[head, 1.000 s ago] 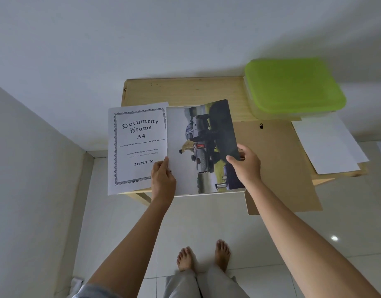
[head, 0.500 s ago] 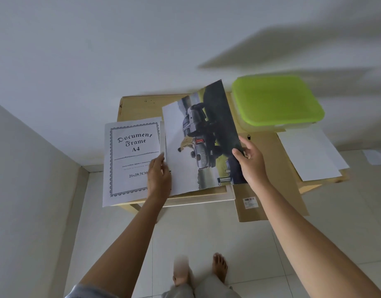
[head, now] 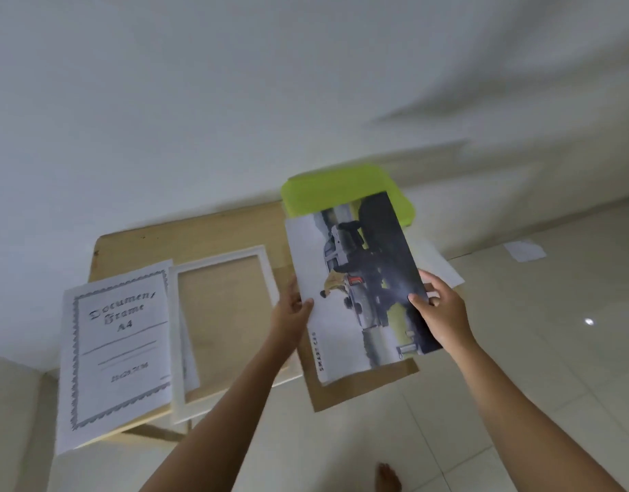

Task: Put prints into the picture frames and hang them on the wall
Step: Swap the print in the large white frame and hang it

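A colour print (head: 362, 285) showing a vehicle hangs in the air over the right part of the wooden table (head: 228, 229). My left hand (head: 292, 307) pinches its left edge and my right hand (head: 439, 310) grips its right edge. A white picture frame (head: 220, 264) lies flat on the table to the left of the print, with the wood showing through its opening. Overlapping the frame's left side lies a white insert sheet (head: 116, 349) printed "Document Frame A4".
A brown backing board (head: 359, 388) lies under the print and overhangs the table's front edge. A lime-green lidded box (head: 327, 193) stands at the back right, white paper (head: 441, 268) beside it. Another sheet (head: 524, 251) lies on the tiled floor. A wall is behind.
Both hands have lifted the print off the white frame and carried it to the right, uncovering the frame. The view has swung up and to the left.
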The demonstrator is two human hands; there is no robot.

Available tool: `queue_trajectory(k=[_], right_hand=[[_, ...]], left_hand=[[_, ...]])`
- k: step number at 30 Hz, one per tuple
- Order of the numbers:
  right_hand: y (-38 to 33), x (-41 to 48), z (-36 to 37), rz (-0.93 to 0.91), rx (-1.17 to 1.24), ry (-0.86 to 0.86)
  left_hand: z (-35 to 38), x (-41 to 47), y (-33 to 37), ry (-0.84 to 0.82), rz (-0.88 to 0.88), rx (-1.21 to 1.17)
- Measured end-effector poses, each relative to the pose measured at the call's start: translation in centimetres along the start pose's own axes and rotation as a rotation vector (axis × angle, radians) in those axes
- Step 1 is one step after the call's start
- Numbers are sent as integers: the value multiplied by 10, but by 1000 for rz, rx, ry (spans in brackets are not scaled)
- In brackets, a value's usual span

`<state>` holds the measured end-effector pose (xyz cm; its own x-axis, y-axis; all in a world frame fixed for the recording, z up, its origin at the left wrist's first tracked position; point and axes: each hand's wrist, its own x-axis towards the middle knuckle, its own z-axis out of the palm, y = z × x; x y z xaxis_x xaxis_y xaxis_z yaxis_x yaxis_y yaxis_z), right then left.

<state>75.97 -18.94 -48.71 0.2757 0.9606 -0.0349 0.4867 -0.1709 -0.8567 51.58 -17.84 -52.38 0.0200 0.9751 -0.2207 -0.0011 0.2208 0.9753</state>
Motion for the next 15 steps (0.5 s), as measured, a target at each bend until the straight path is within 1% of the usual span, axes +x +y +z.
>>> queue_trajectory(k=[4,7,10,13,15], right_hand=[[52,18,-48,99,-156,9],[90,37,-75,155,-256,-39],[122,64,-97,174,-340,-80],[141,89,-110,144,-391,-110],[149,105,-114,120,-419,-130]], left_hand=[[70,3,-27,-91,-42,165],[116,9,-41,-95,-110,199],[160,21,-48,-29,-162,286],[192,32,-47,88,-145,442],[207,36,-49,128,-149,480]])
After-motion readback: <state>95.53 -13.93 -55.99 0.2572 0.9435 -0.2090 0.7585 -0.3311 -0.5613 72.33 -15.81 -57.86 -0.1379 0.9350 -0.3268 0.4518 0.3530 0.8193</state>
